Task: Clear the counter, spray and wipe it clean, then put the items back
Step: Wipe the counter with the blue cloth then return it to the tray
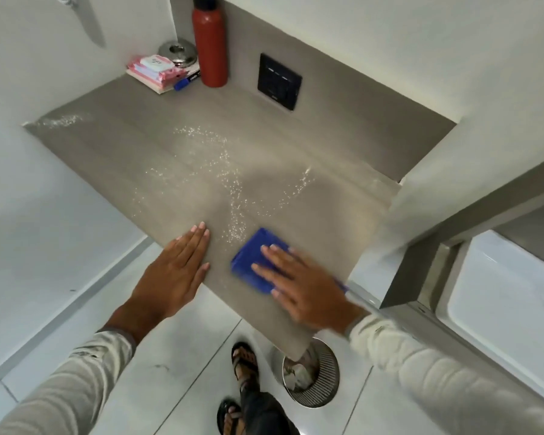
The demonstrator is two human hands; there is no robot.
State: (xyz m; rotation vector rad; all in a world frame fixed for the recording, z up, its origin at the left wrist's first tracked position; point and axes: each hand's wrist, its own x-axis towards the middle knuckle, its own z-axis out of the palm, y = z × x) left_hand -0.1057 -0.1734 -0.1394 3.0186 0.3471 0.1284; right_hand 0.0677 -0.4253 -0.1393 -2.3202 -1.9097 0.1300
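From the head camera, the right hand [299, 284] lies flat, fingers spread wide, pressing a folded blue cloth [255, 257] onto the near edge of the grey tabletop [311, 146]. The left hand [173, 268] rests open and empty, palm down, just left of the cloth, apparently bracing. Spray droplets [233, 189] glint in arcs across the middle of the tabletop, just beyond the cloth.

The cloth looks soft, light and limp; it would likely bunch if pinched, so a flat palm over its middle seems the right hold, with even pressure to drag it through the wet. The wet surface may be slick under it.

At the far left corner stand a red bottle [210, 45], a pink packet [157, 69] on a book, and a metal dish [178, 53], not cleared off.
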